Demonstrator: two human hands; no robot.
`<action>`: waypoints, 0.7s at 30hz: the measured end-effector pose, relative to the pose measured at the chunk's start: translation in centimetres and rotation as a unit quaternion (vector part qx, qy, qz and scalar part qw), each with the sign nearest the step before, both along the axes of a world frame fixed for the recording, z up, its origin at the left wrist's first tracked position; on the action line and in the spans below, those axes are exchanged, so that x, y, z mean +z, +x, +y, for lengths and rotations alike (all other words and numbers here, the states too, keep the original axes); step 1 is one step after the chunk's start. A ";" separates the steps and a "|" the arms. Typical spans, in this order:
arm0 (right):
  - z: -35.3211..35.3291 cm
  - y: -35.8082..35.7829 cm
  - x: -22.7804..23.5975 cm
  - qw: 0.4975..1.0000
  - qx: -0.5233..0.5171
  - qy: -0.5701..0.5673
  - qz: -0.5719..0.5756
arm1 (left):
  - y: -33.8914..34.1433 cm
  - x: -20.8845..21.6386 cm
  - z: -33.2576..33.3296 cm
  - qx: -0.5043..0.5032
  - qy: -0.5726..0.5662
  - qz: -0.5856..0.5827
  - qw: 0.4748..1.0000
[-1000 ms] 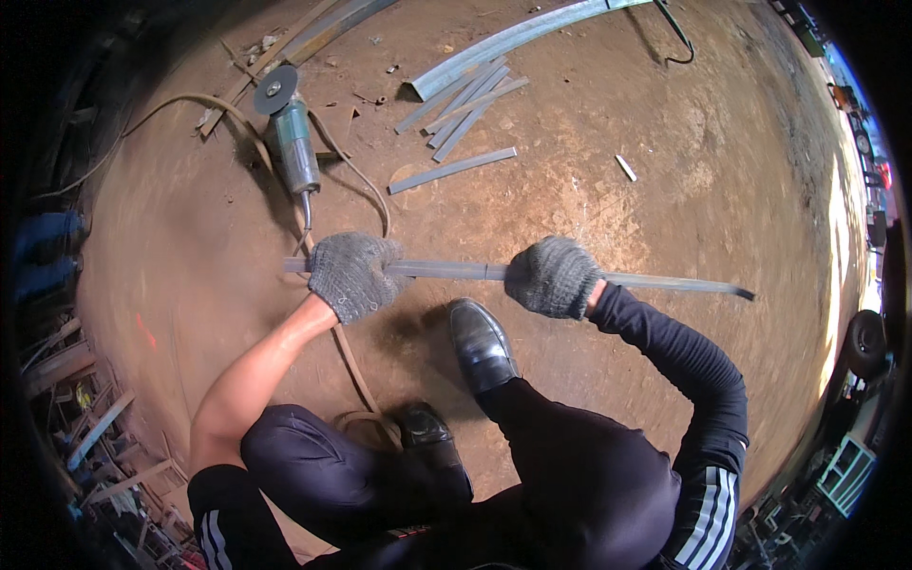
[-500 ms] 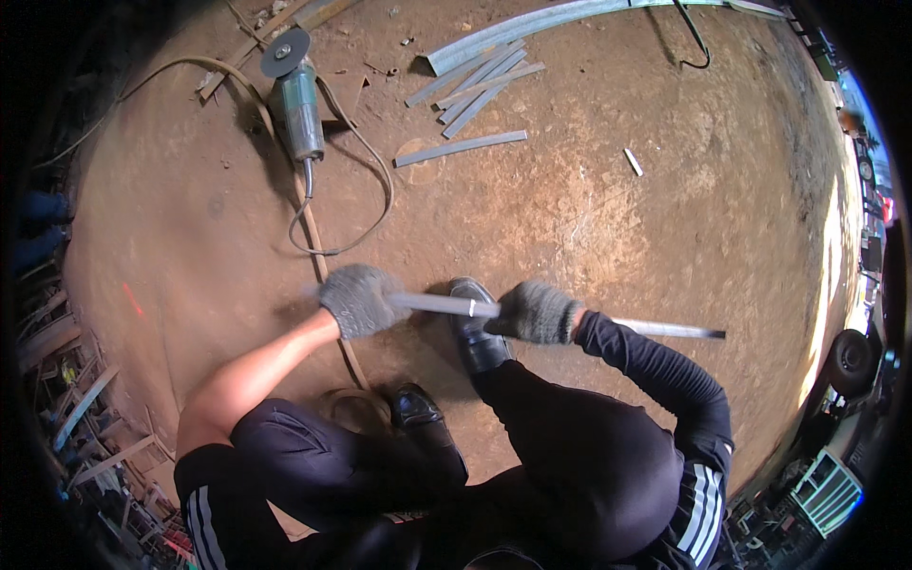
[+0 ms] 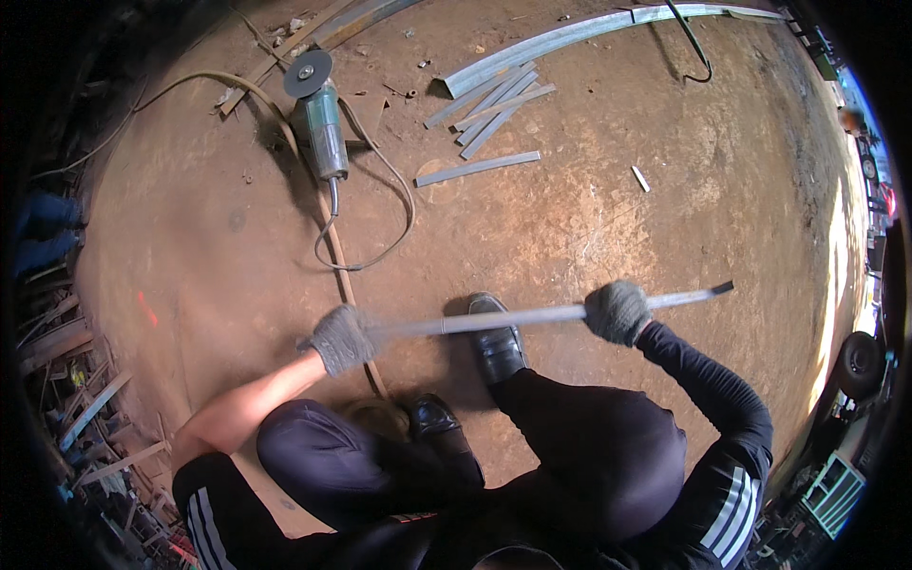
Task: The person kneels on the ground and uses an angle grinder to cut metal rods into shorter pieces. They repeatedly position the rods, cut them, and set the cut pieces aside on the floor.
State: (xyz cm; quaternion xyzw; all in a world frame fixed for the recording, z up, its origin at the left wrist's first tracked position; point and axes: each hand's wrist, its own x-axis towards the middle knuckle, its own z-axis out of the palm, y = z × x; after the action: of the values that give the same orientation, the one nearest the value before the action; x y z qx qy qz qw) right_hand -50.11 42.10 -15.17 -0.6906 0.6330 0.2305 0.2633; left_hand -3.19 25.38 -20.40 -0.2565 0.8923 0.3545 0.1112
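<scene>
A long, narrow grey metal bar lies across my front, held off the floor over my right shoe. My left hand, in a dark grey knitted glove, is closed round the bar near its left end; blur softens the metal there. Farther along, my right hand, gloved alike, wraps the bar. Beyond this hand the bar runs on to the right and ends in a dark tip. A thin pale mark crosses the bar left of my right shoe.
An angle grinder with a cutting disc rests on the floor ahead left, its cable looping nearby. Several cut metal strips and one separate strip lie ahead. Behind them stretches a long metal channel. Scrap metal crowds the left side.
My hands have moved apart along the bar, the right one outward to the right and the left one slightly left and nearer me. The whole view has shifted a little.
</scene>
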 end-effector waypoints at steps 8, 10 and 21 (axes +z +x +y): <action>12.9 4.2 -7.6 0.935 -0.146 0.313 -0.084 | 0.2 3.0 6.6 0.075 0.292 -0.211 0.930; 15.4 4.5 -7.8 0.915 -0.171 0.358 -0.071 | -1.0 2.3 6.4 0.084 0.316 -0.215 0.920; 15.6 7.2 -6.1 0.915 -0.174 0.355 -0.083 | 0.4 0.4 6.3 0.121 0.337 -0.156 0.920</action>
State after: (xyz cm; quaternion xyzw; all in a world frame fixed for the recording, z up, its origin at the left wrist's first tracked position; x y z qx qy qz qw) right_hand -42.89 57.75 -21.22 -0.4472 0.5957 0.3323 0.5785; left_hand -2.83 31.72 -20.02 -0.3621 0.6532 0.6008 0.2850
